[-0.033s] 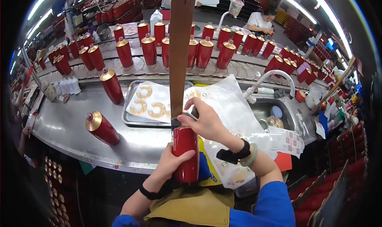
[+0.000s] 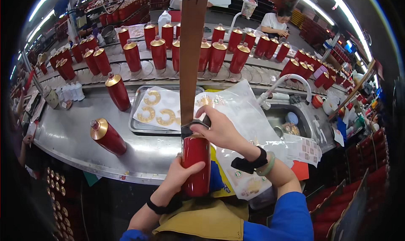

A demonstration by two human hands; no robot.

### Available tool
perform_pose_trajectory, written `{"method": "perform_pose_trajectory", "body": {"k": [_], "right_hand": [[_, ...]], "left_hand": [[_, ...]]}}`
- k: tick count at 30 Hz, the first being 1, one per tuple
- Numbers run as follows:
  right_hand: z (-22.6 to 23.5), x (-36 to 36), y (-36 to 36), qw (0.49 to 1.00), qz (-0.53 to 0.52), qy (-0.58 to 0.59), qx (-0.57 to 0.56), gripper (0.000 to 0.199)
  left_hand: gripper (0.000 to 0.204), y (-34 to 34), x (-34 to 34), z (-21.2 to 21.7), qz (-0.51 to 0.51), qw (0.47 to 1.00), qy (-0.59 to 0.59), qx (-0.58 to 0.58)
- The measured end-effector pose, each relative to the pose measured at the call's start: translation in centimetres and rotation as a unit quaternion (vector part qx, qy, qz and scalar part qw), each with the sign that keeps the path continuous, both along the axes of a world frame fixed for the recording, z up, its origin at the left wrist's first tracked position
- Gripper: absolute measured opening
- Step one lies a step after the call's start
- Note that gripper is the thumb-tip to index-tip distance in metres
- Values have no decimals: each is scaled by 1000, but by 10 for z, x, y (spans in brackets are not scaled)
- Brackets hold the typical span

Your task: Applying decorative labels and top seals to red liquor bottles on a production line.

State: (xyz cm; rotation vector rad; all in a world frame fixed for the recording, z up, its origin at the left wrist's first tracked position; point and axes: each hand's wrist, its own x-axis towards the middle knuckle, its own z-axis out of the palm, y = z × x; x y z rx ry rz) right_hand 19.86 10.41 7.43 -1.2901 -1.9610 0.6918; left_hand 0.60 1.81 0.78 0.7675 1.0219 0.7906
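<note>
Unmoved: both hands (image 2: 217, 129) around red bottle (image 2: 196, 165)

left hand (image 2: 179, 180): closed grip, low | right hand (image 2: 219, 129): closed grip, above

Red bottle (image 2: 195, 164) with gold shoulder, brown strip (image 2: 192, 51), gold rings (image 2: 157, 110) on white sheets, blue sleeve (image 2: 278, 220).

We see glossy red bottle (image 2: 196, 165) in left hand (image 2: 182, 177), smooth lacquer-like finish. Matt brown wood-looking slat (image 2: 192, 51) rises above right hand (image 2: 219, 129). Tabletop (image 2: 71, 135) w/ brushed metal, dull sheen; steel tray (image 2: 139, 129) just beyond hands, w/ white paper sheets (image 2: 158, 108) & gold foil rings. Clear crinkly plastic bag (image 2: 249, 114) under right wrist.
</note>
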Motion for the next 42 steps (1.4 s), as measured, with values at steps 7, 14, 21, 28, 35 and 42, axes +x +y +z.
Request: {"method": "perform_pose_trajectory", "body": {"k": [7, 14, 21, 28, 35, 42], "right_hand": [[58, 4, -62, 999, 15, -38, -20, 13], [151, 19, -185, 971, -100, -146, 162, 16], [290, 146, -344, 785, -508, -267, 234, 20], [340, 357, -471, 484, -736, -450, 146, 30], [272, 504, -530, 403, -797, -447, 61, 29], [274, 552, -539, 370, -828, -421, 3, 37]], "left_hand": [[85, -20, -29, 31, -45, 948, 101, 298], [126, -27, -4, 55, -112, 832, 0, 543], [103, -18, 25, 57, -74, 869, -46, 487], [69, 0, 65, 46, -94, 890, -50, 444], [52, 26, 71, 39, -35, 869, 148, 471], [58, 53, 25, 43, 66, 836, 288, 463]]}}
